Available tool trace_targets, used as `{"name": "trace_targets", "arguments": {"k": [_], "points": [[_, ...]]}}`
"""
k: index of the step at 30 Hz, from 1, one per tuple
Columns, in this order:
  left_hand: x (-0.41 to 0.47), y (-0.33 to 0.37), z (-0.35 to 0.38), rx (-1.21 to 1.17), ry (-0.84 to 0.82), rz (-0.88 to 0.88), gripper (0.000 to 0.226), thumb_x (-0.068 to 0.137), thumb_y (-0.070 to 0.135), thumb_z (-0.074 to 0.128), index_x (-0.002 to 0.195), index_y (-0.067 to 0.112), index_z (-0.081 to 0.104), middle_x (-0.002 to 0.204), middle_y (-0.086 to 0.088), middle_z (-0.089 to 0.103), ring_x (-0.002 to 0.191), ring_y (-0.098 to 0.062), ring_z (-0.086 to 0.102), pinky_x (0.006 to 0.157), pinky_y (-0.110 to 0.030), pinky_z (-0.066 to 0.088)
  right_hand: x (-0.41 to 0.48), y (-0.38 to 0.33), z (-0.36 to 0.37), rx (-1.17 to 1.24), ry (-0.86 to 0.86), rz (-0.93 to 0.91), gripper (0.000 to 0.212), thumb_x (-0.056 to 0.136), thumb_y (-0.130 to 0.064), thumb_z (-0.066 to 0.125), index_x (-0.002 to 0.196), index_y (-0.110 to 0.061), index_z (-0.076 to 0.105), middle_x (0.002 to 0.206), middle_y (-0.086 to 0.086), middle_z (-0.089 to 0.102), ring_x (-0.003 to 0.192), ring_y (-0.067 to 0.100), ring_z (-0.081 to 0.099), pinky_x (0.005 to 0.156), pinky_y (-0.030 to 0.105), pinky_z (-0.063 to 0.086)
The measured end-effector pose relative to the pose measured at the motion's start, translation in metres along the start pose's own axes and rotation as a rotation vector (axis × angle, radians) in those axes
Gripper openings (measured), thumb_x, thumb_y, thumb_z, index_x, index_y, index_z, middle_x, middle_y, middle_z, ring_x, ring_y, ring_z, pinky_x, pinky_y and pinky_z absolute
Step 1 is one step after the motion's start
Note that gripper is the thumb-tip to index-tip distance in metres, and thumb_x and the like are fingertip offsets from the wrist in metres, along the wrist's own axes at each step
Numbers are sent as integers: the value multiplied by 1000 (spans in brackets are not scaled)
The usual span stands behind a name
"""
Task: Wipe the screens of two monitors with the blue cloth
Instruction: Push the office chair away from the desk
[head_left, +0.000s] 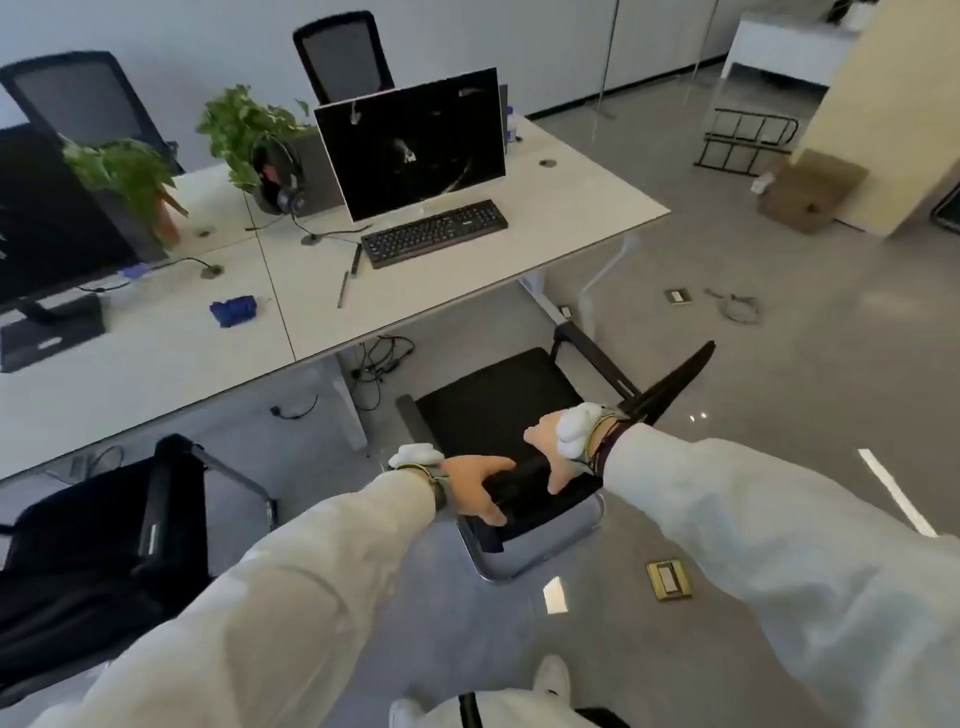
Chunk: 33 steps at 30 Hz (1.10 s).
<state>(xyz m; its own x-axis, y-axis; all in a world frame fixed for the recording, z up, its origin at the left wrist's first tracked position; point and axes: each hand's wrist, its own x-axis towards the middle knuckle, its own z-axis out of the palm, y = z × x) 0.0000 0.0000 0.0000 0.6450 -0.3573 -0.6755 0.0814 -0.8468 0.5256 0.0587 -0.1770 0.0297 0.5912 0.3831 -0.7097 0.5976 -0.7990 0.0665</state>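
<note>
Head view, sole view.

1. Blue cloth (234, 310): lies crumpled on the white desk (571, 208), between the two monitors and nearer the front edge. No hand touches it. Judged soft, light and limp, so it will sag and bunch when lifted. Best gathered from above as a wad, then spread flat under the palm for wiping.
2. Right monitor (410, 150): upright behind a black keyboard (434, 234), screen dark and smudged. Judged thin and liable to rock on its stand, so it calls for light pressure, perhaps with the frame edge steadied.
3. Left monitor (47, 218): at the frame's left edge, partly cut off, screen dark.
4. Black chair (493, 400): on the floor in front of the desk, below the right monitor.
5. Left hand (475, 488): fingers curled over the top of the chair's back, gripping it.
6. Right hand (553, 457): likewise wrapped over the chair's back, just beside the left.
7. Wiping: judged not yet begun.
</note>
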Motion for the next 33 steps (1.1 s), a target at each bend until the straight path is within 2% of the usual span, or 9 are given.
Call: {"name": "trace_targets", "arguments": {"k": [2,5,8,10,15,22,29,31,33], "points": [[13,11,8,-15,-24,-23,67,79,39,76,137,43,44,127,12,61,113,-16,60,97,-33,50,2,12,12,-15,94,33,41,83,-29,69,120,-18,57,102,2,64,89,24,64,77,37,56],[25,18,22,100,41,-28,42,82,39,67,121,45,53,106,11,67,96,-15,66,89,-35,56,1,26,39,-9,159,114,26,85,-23,66,110,-23,59,103,2,67,96,24,63,91,42,47],[49,39,34,204,36,-25,39,86,29,59,124,37,55,104,5,68,91,-18,65,83,-34,56,6,54,71,23,224,210,33,88,-30,67,119,-26,57,114,2,64,114,26,56,107,53,31],[54,48,36,211,54,-55,42,84,23,59,124,35,54,104,2,68,89,-20,65,82,-33,57,13,60,78,0,273,229,41,87,-35,70,125,-27,56,122,2,61,122,27,51,112,57,25],[73,62,44,200,14,-50,38,79,13,62,115,26,63,99,-1,70,87,-21,67,77,-33,57,17,73,98,-31,298,229,45,85,-39,72,125,-26,56,127,2,59,127,28,47,115,60,22],[84,77,52,141,-27,-3,28,74,16,67,101,25,68,92,-4,73,83,-23,71,81,-41,60,-4,101,107,-52,280,215,44,89,-42,67,128,-26,54,131,4,59,129,29,47,115,59,23],[90,121,88,46,-87,102,22,85,20,68,106,20,63,98,-9,70,89,-30,69,84,-41,59,-32,130,108,-52,51,322,40,85,-33,73,121,-25,60,121,6,61,126,27,47,113,57,24],[91,122,87,60,-133,104,42,86,30,70,127,27,59,114,-2,69,102,-28,67,89,-38,57,-30,127,101,-5,-38,363,36,84,-30,74,117,-21,63,110,7,62,117,27,53,110,53,31],[88,117,74,43,-176,86,65,90,39,67,148,33,39,134,4,60,116,-24,62,94,-35,55,-26,120,92,83,-107,398,35,87,-27,70,119,-16,62,103,8,61,107,29,60,102,47,44]]}}
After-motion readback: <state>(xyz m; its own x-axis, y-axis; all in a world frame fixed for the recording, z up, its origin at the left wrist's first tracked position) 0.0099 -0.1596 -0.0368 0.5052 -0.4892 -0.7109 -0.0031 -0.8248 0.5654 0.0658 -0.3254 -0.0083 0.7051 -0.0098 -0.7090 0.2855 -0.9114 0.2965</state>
